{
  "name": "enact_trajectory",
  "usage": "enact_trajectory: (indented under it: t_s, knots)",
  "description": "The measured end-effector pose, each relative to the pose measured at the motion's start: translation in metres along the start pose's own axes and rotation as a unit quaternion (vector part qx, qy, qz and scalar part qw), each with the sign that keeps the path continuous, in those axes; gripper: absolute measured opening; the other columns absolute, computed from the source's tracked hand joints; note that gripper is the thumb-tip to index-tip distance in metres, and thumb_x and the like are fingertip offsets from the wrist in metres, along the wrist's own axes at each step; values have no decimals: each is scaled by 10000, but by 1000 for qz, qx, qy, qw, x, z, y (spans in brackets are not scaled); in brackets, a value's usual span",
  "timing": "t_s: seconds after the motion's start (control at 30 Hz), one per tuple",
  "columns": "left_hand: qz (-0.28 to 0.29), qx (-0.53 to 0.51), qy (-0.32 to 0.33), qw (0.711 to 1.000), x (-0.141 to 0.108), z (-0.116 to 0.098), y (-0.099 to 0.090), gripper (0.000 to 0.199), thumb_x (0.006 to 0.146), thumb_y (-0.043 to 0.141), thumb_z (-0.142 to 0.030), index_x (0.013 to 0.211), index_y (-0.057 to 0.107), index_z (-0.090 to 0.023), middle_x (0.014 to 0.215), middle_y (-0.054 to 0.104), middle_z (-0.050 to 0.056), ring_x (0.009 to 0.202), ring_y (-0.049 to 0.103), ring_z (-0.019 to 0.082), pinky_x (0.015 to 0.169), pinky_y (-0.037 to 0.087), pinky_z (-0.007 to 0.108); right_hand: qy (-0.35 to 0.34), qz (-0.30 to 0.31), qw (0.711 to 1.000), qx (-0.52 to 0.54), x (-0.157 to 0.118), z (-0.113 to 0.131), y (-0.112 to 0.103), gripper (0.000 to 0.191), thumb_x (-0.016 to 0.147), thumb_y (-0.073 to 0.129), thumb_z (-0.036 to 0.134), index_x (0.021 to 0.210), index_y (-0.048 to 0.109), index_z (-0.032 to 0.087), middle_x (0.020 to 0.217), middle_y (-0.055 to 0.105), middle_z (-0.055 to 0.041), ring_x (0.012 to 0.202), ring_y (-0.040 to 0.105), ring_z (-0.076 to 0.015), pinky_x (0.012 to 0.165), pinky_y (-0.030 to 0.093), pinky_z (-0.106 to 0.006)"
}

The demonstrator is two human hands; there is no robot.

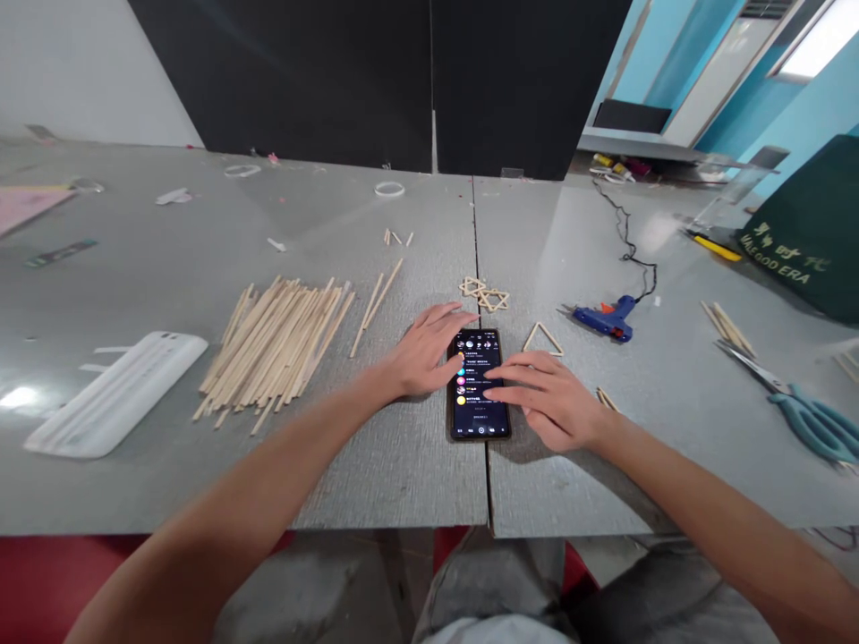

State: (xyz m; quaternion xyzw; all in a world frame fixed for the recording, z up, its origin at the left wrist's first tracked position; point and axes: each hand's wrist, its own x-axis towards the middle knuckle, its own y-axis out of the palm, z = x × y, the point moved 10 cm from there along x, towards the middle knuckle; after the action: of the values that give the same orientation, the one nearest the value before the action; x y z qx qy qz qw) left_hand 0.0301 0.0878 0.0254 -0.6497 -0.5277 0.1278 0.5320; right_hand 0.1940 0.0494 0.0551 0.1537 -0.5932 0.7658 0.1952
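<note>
A smartphone (480,420) with a lit dark screen lies flat on the grey table. My left hand (429,349) rests at its upper left edge, fingers stretched out and the thumb over the screen. From the other side my right hand (547,398) reaches across the phone's right edge, its fingers extended over the screen. Behind the phone sit two small star shapes made of sticks (493,300). A stick triangle (543,340) lies just beyond my right hand. Short sticks (608,399) show beside my right wrist.
Left of my hands spreads a pile of wooden sticks (275,344), beside a white plastic package (121,394). On the right are a blue glue gun (604,319) with a black cord, teal-handled scissors (805,416), a yellow cutter (717,247) and a dark green bag (805,233). Black panels (322,80) stand behind.
</note>
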Motion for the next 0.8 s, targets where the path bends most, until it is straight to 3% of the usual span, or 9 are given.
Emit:
enact_trajectory:
  t_s: [0.13, 0.5, 0.8]
  knots:
    - [2, -1, -7, 1000, 1, -1, 0, 599, 979, 468, -294, 1563, 423, -169, 1566, 545, 156, 1568, 352, 337, 1303, 306, 606, 31, 7, 999, 8, 0, -7, 2, 569, 958, 435, 152, 1497, 578, 266, 1500, 638, -67, 1367, 537, -296, 1121, 492, -562]
    - [-6, -2, -26, 1000, 1, 1, -4, 511, 1059, 354, -295, 1534, 461, -139, 1553, 561, 160, 1564, 359, 308, 1307, 311, 591, -23, 13, 999, 33, 2, 6, 7, 597, 934, 428, 103, 1514, 524, 210, 1308, 733, -80, 1299, 551, -300, 1043, 498, -514]
    - [-53, 16, -38, 998, 2, 5, -9, 448, 1105, 319, -293, 1460, 556, -156, 1490, 632, 122, 1507, 460, 282, 1283, 371, 561, 29, -31, 999, -9, 3, -5, -8, 634, 952, 420, 80, 1565, 461, 237, 1418, 676, -80, 1298, 545, -298, 1079, 491, -529]
